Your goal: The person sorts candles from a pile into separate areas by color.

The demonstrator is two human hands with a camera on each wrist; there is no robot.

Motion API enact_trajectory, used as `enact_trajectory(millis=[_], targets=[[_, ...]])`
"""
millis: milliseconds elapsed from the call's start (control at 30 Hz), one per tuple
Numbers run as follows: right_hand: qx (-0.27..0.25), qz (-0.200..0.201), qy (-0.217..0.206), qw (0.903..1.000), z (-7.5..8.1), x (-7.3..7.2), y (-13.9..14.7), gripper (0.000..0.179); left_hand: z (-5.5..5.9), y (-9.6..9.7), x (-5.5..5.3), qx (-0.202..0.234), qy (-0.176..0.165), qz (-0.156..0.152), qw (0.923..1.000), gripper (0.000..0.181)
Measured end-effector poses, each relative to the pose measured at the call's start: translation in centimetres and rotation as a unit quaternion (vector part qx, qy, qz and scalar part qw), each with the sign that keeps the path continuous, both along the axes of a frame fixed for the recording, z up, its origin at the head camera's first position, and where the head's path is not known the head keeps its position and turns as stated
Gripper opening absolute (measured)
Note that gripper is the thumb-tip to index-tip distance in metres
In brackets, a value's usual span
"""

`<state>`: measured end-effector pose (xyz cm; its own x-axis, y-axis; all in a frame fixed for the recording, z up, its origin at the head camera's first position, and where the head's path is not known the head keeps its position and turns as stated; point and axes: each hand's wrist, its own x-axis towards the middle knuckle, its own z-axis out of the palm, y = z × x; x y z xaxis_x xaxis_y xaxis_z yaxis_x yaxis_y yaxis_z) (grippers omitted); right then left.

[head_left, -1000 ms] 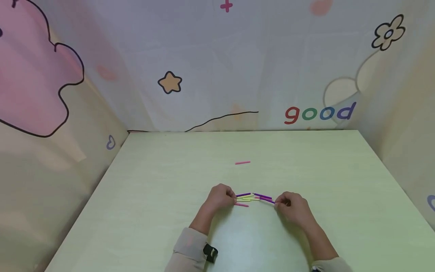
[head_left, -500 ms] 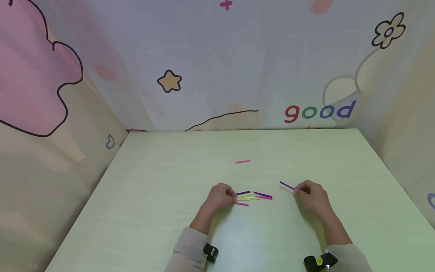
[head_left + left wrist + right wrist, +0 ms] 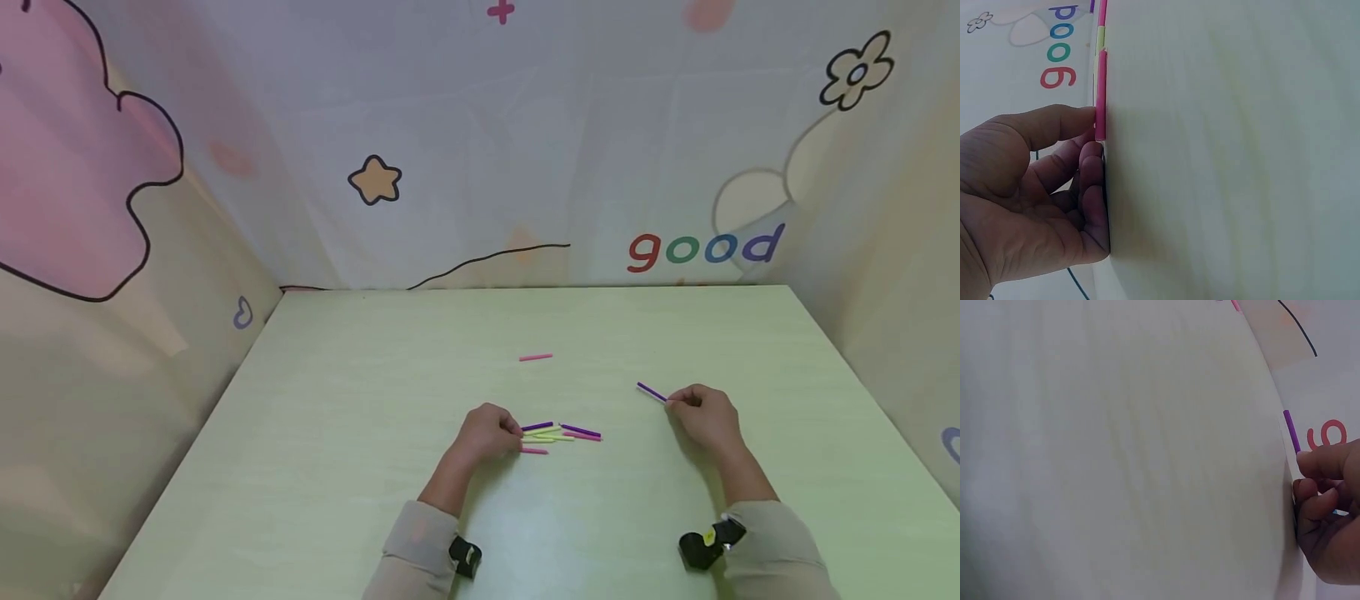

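Note:
My right hand [image 3: 705, 417] pinches one end of a thin purple stick [image 3: 651, 391], whose free end points up and left. In the right wrist view that purple stick [image 3: 1292, 432] juts out beyond the thumb and fingertips. My left hand [image 3: 483, 433] rests on the table at the left ends of a loose pile of purple, yellow and pink sticks [image 3: 551, 437]. From the left wrist, the thumb lies against a pink stick [image 3: 1101, 97] and the other fingers are curled behind it. The hand hides the sticks' left ends.
A single pink stick [image 3: 536, 357] lies on the pale green table [image 3: 360, 375], farther back than the pile. Printed cloth walls [image 3: 465, 142] stand along the table's back and sides. Each wrist wears a black camera mount [image 3: 705, 546].
My right hand has drawn the purple stick off the pile's right end and carried it right and toward the back. The left hand has stayed at the pile.

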<state>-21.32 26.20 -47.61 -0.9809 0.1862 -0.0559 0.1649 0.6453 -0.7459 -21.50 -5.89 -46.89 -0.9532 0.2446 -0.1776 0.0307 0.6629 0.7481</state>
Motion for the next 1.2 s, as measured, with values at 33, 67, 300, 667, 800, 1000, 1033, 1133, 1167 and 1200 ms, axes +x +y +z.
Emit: enact_trajectory(millis=[33,67,300,667,800,1000,1033,1133,1167,1200], targets=[[0.003,-0.002,-0.003,1.0000,-0.06,-0.11,0.06,0.020,-0.02,0.04,-0.02,0.003,-0.007,0.002,1.0000,0.005],[0.005,-0.004,-0.005,1.0000,-0.11,-0.21,0.09,0.020,-0.03,0.07,-0.04,0.004,-0.012,0.003,0.9999,0.006],[0.016,-0.027,-0.006,0.9995,-0.38,-0.55,0.26,0.021,0.05,0.20,-0.11,-0.004,-0.012,0.008,0.9999,0.009],[0.036,-0.039,0.003,0.9986,-0.38,-0.76,0.26,0.021,0.09,0.27,-0.18,-0.008,0.001,0.005,1.0000,0.008],[0.034,-0.042,0.002,0.9985,-0.30,-0.76,0.10,0.021,0.14,0.18,-0.21,-0.011,0.008,0.004,0.9999,0.008],[0.034,-0.045,-0.002,0.9984,-0.25,-0.70,-0.01,0.021,0.16,0.13,-0.17,-0.009,0.008,-0.001,0.9999,0.007],[0.035,-0.045,-0.003,0.9984,-0.25,-0.67,-0.02,0.021,0.14,0.13,-0.17,-0.011,0.010,-0.004,0.9999,0.007],[0.032,-0.041,-0.006,0.9986,-0.29,-0.58,-0.07,0.022,0.07,0.16,-0.13,-0.016,0.012,-0.007,0.9998,0.006],[0.030,-0.040,-0.007,0.9987,-0.33,-0.56,-0.10,0.022,0.04,0.16,-0.13,-0.016,0.013,-0.007,0.9998,0.006],[0.027,-0.039,-0.007,0.9988,-0.36,-0.54,-0.13,0.023,0.02,0.17,-0.14,-0.016,0.011,-0.006,0.9998,0.006]])
